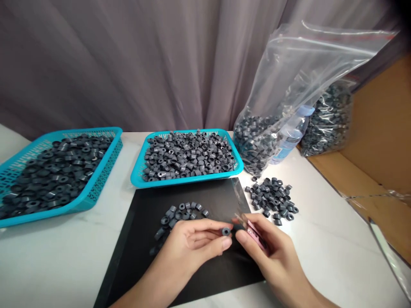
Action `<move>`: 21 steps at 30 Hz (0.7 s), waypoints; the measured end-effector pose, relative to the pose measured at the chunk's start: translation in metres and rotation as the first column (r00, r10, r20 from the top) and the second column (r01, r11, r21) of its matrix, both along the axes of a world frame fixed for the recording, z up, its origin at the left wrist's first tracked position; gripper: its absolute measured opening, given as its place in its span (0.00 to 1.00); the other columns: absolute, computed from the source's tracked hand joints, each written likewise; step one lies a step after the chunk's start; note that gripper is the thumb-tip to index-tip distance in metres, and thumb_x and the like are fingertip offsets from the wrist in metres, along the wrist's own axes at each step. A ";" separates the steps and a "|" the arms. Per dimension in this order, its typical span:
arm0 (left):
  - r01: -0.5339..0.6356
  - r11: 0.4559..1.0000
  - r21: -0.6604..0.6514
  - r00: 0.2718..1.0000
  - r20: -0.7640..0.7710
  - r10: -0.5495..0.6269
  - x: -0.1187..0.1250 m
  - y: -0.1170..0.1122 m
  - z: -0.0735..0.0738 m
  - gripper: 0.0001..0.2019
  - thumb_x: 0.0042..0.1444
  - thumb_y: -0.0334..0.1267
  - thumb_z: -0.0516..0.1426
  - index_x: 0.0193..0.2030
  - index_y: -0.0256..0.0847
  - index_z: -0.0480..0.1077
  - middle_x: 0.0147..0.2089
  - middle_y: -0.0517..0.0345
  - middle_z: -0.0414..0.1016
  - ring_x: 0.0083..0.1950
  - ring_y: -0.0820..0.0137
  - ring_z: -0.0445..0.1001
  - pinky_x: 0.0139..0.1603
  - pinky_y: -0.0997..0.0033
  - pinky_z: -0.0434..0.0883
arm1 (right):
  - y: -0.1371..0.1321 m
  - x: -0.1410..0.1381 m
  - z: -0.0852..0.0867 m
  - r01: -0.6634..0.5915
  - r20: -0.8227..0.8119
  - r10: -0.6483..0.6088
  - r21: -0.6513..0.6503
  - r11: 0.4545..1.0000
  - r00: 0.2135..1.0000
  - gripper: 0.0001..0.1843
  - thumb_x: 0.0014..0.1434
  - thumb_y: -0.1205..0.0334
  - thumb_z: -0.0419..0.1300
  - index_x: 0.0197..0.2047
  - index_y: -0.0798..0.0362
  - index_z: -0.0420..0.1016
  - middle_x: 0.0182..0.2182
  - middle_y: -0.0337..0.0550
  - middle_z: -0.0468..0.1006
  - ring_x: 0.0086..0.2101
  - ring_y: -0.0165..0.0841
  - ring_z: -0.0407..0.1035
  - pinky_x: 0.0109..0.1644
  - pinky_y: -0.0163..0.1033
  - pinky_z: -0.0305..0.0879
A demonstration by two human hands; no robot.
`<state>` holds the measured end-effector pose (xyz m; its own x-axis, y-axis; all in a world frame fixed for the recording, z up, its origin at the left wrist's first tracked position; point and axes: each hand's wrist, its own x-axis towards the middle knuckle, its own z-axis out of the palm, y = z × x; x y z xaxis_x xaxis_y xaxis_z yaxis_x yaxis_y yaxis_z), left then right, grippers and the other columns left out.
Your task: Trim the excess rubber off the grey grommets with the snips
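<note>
Between its thumb and fingertips, my left hand (201, 241) pinches one small dark grey plastic ring (226, 232), its round hole facing me. My right hand (272, 246) grips a pink utility knife (256, 236), whose blurred, thin tip points toward the left hand's fingertips. Both hands are over a black mat (205, 278). Behind and partly under the left hand lies a loose group of grey rings (173, 214) on the mat. Past the right hand, a second heap of grey rings (272, 199) is spread on the white tabletop.
A turquoise basket (189, 180) full of rings stands behind the mat, another turquoise basket (96, 184) at left. A clear zip bag (257, 141) of rings, a plastic bottle (290, 134) and a second filled bag (330, 117) stand back right, beside a cardboard box (382, 128).
</note>
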<state>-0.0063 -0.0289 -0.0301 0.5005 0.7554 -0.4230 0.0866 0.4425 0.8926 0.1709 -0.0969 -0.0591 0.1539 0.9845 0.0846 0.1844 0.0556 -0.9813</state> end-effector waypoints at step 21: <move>0.086 0.996 0.004 0.996 0.025 -0.086 0.000 0.000 0.004 0.14 0.58 0.46 0.65 0.45 0.40 0.82 0.37 0.54 0.85 0.35 0.71 0.78 0.39 0.77 0.73 | 0.006 0.004 -0.005 -0.074 -0.243 0.052 -0.081 0.994 0.969 0.12 0.62 0.52 0.67 0.42 0.50 0.75 0.34 0.38 0.78 0.34 0.29 0.73 0.39 0.31 0.68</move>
<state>-0.0059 -0.0292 -0.0258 0.5738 0.7105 -0.4073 0.1017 0.4317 0.8963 0.1749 -0.0904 -0.0638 0.0965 0.9947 -0.0350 -0.0582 -0.0295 -0.9979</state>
